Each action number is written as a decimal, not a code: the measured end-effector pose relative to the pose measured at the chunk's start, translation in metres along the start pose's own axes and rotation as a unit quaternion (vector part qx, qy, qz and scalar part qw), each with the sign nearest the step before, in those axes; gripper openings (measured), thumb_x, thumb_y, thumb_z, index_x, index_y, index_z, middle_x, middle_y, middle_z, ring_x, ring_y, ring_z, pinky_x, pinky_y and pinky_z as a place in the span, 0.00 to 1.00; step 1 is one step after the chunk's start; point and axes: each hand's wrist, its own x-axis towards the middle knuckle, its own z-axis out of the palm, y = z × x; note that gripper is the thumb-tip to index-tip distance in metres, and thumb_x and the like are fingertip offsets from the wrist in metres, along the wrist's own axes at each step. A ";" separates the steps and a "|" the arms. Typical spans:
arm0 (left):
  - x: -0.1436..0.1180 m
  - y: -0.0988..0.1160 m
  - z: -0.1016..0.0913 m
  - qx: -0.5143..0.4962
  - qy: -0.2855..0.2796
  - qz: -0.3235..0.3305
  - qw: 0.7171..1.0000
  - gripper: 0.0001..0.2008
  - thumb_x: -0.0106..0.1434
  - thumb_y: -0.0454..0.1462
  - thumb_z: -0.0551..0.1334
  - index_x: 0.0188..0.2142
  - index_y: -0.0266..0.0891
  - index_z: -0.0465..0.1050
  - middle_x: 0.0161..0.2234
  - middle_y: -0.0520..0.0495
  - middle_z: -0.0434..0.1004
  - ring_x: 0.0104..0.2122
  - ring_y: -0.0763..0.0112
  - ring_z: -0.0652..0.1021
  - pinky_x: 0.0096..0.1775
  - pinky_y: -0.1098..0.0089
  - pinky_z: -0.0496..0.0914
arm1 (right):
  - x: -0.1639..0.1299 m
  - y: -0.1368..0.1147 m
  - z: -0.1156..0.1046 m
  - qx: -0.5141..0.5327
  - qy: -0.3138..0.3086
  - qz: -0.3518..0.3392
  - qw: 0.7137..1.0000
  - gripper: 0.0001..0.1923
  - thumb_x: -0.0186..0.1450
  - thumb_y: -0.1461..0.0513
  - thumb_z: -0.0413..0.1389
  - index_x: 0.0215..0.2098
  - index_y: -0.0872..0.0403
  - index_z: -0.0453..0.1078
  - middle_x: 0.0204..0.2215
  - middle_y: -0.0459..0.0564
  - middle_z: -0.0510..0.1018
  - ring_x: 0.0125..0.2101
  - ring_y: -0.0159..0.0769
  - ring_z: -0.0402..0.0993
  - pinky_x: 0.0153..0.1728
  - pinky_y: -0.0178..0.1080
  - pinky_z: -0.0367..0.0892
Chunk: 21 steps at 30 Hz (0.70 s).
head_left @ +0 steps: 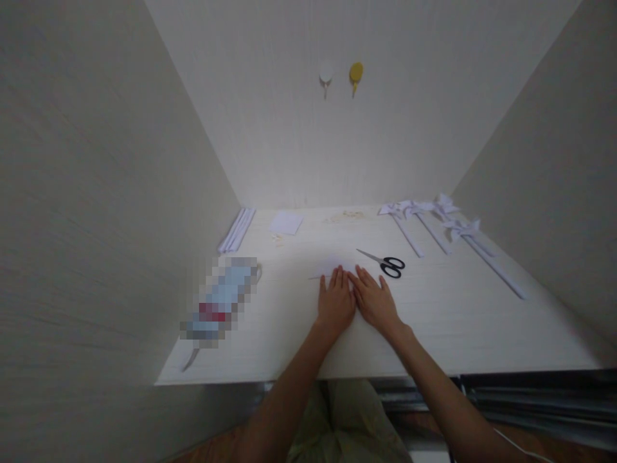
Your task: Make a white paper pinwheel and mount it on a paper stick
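Note:
My left hand [336, 301] and my right hand [375, 299] lie flat side by side on a white sheet of paper [331, 264] in the middle of the white table [289, 347]. The fingers of both press down on the paper's near part, and most of the sheet is hidden under them. Neither hand grips anything. Black-handled scissors [387, 262] lie just beyond my right hand, apart from it.
Several white paper pinwheels on sticks [434, 222] lie at the back right. A small white paper square [286, 223] and a bundle of white strips [236, 229] sit at the back left. A blurred blue object [220, 299] rests on the left. Walls enclose three sides.

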 end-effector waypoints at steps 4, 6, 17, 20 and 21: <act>-0.007 -0.012 -0.005 -0.007 -0.001 0.000 1.000 0.24 0.63 0.38 0.38 0.57 0.32 0.50 0.59 0.42 0.50 0.58 0.66 0.53 0.55 0.56 0.49 | 0.000 0.000 0.001 0.001 0.007 0.000 1.000 0.22 0.65 0.62 0.37 0.57 0.53 0.52 0.58 0.53 0.53 0.57 0.39 0.49 0.52 0.53 0.47; -0.011 -0.019 -0.007 -0.006 -0.006 -0.011 1.000 0.24 0.63 0.38 0.38 0.57 0.32 0.50 0.59 0.42 0.50 0.58 0.67 0.53 0.55 0.56 0.49 | 0.000 0.000 0.002 0.006 0.007 0.003 1.000 0.22 0.65 0.61 0.37 0.57 0.53 0.52 0.58 0.53 0.53 0.57 0.39 0.49 0.52 0.53 0.47; -0.035 -0.065 -0.017 0.023 -0.026 -0.064 0.997 0.24 0.62 0.36 0.38 0.57 0.32 0.50 0.59 0.43 0.49 0.58 0.68 0.53 0.55 0.58 0.51 | 0.000 0.001 0.001 0.014 0.000 0.004 1.000 0.22 0.65 0.60 0.37 0.56 0.53 0.53 0.58 0.53 0.53 0.57 0.39 0.49 0.52 0.53 0.47; -0.039 -0.070 -0.014 0.034 -0.014 -0.066 0.997 0.24 0.63 0.37 0.39 0.57 0.32 0.50 0.59 0.42 0.49 0.58 0.67 0.53 0.55 0.58 0.51 | -0.001 0.001 0.001 0.009 0.003 0.003 1.000 0.22 0.65 0.60 0.37 0.57 0.53 0.52 0.58 0.53 0.52 0.57 0.39 0.49 0.52 0.52 0.47; -0.039 -0.071 -0.013 0.036 -0.006 -0.068 0.997 0.24 0.63 0.38 0.39 0.57 0.30 0.49 0.59 0.40 0.49 0.58 0.66 0.52 0.55 0.58 0.51 | -0.001 0.000 0.001 0.008 0.004 0.002 1.000 0.22 0.65 0.60 0.37 0.57 0.53 0.52 0.58 0.53 0.52 0.57 0.39 0.49 0.52 0.52 0.47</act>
